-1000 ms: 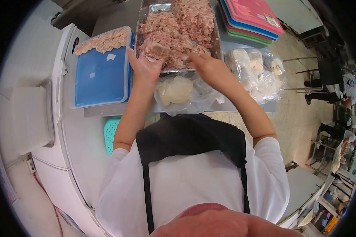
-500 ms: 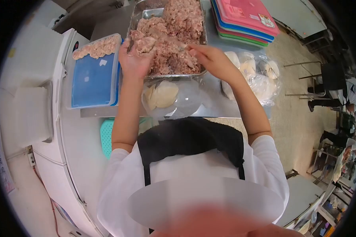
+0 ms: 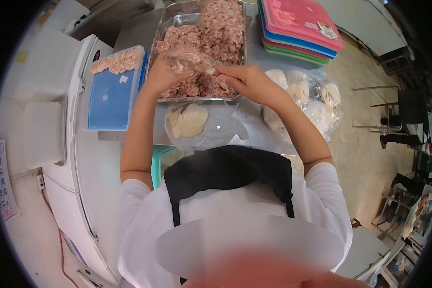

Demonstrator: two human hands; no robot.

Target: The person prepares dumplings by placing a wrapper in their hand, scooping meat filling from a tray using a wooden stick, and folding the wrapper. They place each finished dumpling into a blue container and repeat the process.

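My left hand [image 3: 165, 76] is cupped around a thin wrapper with ground meat [image 3: 187, 60] on it, held above the near part of a metal tray [image 3: 159, 101]. My right hand [image 3: 247, 82] grips a small flat spreading tool [image 3: 211, 71], its tip at the meat in my left hand; motion blurs its exact shape. A large mass of ground meat mixture [image 3: 221, 33] fills much of the tray. Just below the tray, a stack of pale round wrappers [image 3: 192, 121] lies on clear plastic.
Left of the tray stands a blue-lined plastic container [image 3: 108, 101] with a row of filled dumplings [image 3: 117, 62] at its far end. Bagged wrappers [image 3: 302, 91] lie to the right. Stacked coloured lids or containers [image 3: 300, 24] stand at the back right. A white refrigerator [image 3: 86, 158] is at the left.
My left hand has turned and moved slightly down with the filled wrapper. The right hand has moved left, bringing the tool to the meat. The view has shifted slightly.
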